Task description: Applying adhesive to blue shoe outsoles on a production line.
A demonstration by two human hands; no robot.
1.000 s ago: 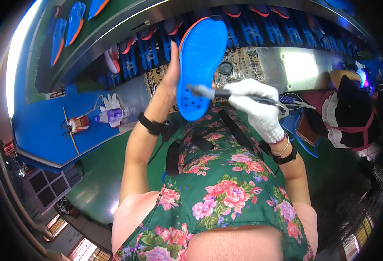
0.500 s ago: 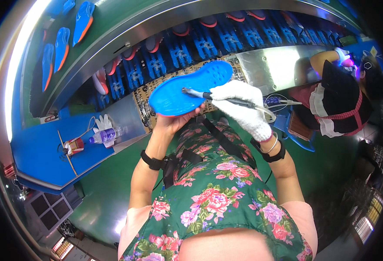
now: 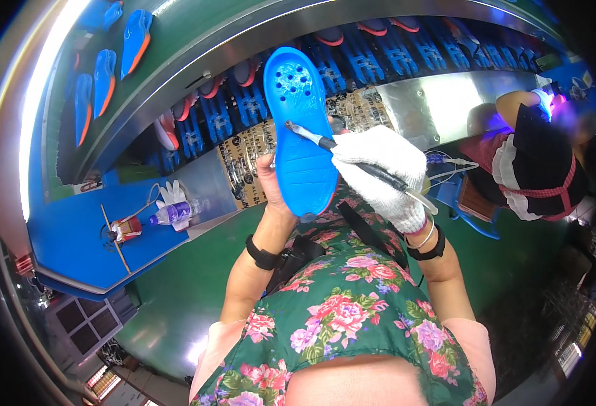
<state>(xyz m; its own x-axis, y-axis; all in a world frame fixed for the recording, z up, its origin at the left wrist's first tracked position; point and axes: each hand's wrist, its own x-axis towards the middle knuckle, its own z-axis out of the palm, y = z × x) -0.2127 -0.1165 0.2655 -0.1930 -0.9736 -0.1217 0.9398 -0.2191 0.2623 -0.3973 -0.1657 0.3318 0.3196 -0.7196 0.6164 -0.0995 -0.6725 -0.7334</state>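
A blue shoe sole (image 3: 306,162), holed at its far end, stands nearly lengthwise away from me with its inner face toward me. My bare left hand (image 3: 271,183) is closed around its left edge and underside, the fingers mostly hidden behind it. My right hand (image 3: 379,169), in a white knit glove, grips a brush (image 3: 306,134) with a dark handle and a clear tube at its rear. The bristles touch the sole near its left edge, about mid-length. Around the holes the surface shines as if wet.
Ahead runs a conveyor with shoes in blue racks (image 3: 250,101); several blue soles (image 3: 104,81) lie on a green belt above. At left, a blue table (image 3: 68,230) holds a purple-labelled bottle (image 3: 173,212), a glove and a red container (image 3: 127,229). A co-worker (image 3: 535,155) sits at right.
The sole has turned from slanting sideways to nearly upright, its holed end now pointing away from me. The brush tip has moved from the sole's middle toward its left edge.
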